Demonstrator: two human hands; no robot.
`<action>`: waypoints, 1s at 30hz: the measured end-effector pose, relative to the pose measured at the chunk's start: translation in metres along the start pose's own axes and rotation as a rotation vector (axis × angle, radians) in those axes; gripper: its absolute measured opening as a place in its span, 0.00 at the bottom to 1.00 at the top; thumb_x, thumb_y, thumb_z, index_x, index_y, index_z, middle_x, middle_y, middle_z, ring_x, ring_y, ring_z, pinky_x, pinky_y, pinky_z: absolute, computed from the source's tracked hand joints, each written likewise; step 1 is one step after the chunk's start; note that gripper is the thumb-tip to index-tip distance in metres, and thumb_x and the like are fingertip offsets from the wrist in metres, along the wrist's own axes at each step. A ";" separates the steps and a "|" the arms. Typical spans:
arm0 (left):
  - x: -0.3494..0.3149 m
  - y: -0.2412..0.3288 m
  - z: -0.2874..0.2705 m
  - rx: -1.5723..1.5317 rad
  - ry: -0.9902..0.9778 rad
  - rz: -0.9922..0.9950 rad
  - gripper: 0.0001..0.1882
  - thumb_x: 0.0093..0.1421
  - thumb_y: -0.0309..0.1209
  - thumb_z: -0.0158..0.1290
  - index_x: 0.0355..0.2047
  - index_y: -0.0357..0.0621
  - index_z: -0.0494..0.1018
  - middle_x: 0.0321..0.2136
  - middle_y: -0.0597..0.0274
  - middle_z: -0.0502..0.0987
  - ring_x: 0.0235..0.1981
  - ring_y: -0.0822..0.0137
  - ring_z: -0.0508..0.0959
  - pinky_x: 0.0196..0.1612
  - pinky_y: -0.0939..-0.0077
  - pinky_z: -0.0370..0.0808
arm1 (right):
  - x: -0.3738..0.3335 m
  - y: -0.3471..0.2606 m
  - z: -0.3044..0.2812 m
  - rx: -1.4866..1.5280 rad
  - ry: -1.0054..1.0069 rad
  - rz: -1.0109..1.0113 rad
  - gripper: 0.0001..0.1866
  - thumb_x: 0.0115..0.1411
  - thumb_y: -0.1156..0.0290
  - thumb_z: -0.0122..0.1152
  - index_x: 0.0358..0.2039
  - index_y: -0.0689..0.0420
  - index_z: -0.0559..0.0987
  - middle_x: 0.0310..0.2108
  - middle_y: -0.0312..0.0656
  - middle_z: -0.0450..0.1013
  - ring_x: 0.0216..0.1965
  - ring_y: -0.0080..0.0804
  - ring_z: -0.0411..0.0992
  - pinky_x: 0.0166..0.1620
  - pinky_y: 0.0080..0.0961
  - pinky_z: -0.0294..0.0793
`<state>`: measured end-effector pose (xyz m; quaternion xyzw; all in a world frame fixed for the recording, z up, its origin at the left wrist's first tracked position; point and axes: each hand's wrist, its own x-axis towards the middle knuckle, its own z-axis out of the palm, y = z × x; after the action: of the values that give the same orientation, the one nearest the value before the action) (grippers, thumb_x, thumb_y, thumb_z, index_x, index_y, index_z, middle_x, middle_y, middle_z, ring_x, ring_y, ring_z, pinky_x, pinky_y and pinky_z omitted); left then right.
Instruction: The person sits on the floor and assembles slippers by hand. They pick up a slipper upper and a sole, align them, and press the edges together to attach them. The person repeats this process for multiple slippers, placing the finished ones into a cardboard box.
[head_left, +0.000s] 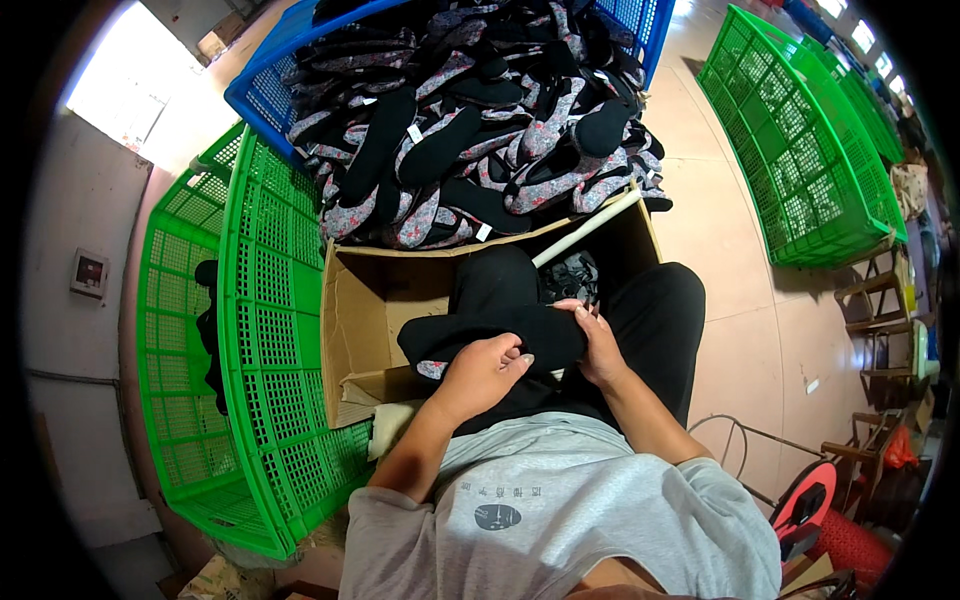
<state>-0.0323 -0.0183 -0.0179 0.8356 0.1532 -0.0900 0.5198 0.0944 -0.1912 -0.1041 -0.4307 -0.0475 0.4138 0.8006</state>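
Across my lap lies a cloth shoe (455, 336), its black sole side facing up and a bit of floral upper showing near its left end. My right hand (597, 345) grips its right end, with the thumb on top. Over the middle of the shoe, my left hand (482, 377) is closed, thumb and fingers pinched together against the black surface. Whatever is between those fingertips is too small to make out. Beyond my knees is a big heap of similar shoes (440, 145), black with grey and red floral uppers.
An open cardboard box (352, 310) stands before my legs, a pale rod (588, 228) slanting across it. The heap partly fills a blue crate (262, 85). Green mesh crates stand at left (268, 330) and far right (800, 150). Wooden stools (872, 300) line the right side.
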 end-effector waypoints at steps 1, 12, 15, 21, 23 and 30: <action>0.001 -0.003 0.001 -0.082 -0.011 -0.002 0.10 0.62 0.29 0.57 0.36 0.33 0.72 0.30 0.60 0.77 0.29 0.75 0.74 0.35 0.78 0.73 | 0.000 0.000 0.000 0.008 0.010 -0.004 0.16 0.67 0.59 0.53 0.46 0.57 0.77 0.44 0.40 0.75 0.45 0.28 0.73 0.51 0.28 0.72; 0.016 -0.033 0.018 -0.531 -0.359 -0.421 0.17 0.64 0.37 0.58 0.41 0.31 0.76 0.33 0.67 0.77 0.34 0.78 0.74 0.39 0.82 0.72 | 0.000 -0.004 0.005 -0.073 -0.101 -0.001 0.11 0.66 0.62 0.53 0.40 0.56 0.76 0.39 0.40 0.75 0.42 0.28 0.73 0.51 0.27 0.70; 0.015 -0.027 0.029 -0.689 -0.331 -0.326 0.19 0.62 0.37 0.61 0.44 0.31 0.76 0.37 0.65 0.78 0.37 0.75 0.76 0.43 0.82 0.73 | -0.001 -0.001 0.011 -0.086 -0.146 -0.063 0.13 0.66 0.63 0.51 0.42 0.59 0.76 0.43 0.46 0.75 0.47 0.33 0.73 0.56 0.31 0.69; 0.021 -0.019 0.041 -0.697 -0.214 -0.093 0.20 0.60 0.31 0.61 0.51 0.40 0.73 0.44 0.66 0.76 0.44 0.71 0.75 0.50 0.77 0.72 | 0.004 0.010 -0.003 -0.057 -0.196 -0.026 0.13 0.68 0.66 0.47 0.44 0.61 0.76 0.46 0.42 0.72 0.49 0.31 0.70 0.58 0.29 0.65; 0.024 -0.019 0.049 -0.665 -0.113 -0.029 0.21 0.60 0.29 0.61 0.53 0.41 0.72 0.47 0.66 0.74 0.48 0.71 0.73 0.52 0.77 0.71 | 0.003 0.010 -0.001 -0.099 -0.164 -0.057 0.13 0.67 0.65 0.49 0.43 0.61 0.76 0.45 0.45 0.74 0.48 0.32 0.71 0.57 0.30 0.67; 0.027 -0.009 0.061 -0.576 0.038 0.075 0.21 0.61 0.26 0.59 0.54 0.40 0.70 0.50 0.64 0.71 0.52 0.70 0.69 0.56 0.76 0.67 | -0.001 0.002 0.005 -0.103 -0.150 -0.064 0.13 0.66 0.65 0.50 0.42 0.60 0.78 0.43 0.41 0.74 0.47 0.30 0.71 0.56 0.28 0.67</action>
<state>-0.0096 -0.0645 -0.0608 0.6602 0.1513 -0.0081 0.7356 0.0901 -0.1879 -0.1025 -0.4375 -0.1425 0.4160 0.7844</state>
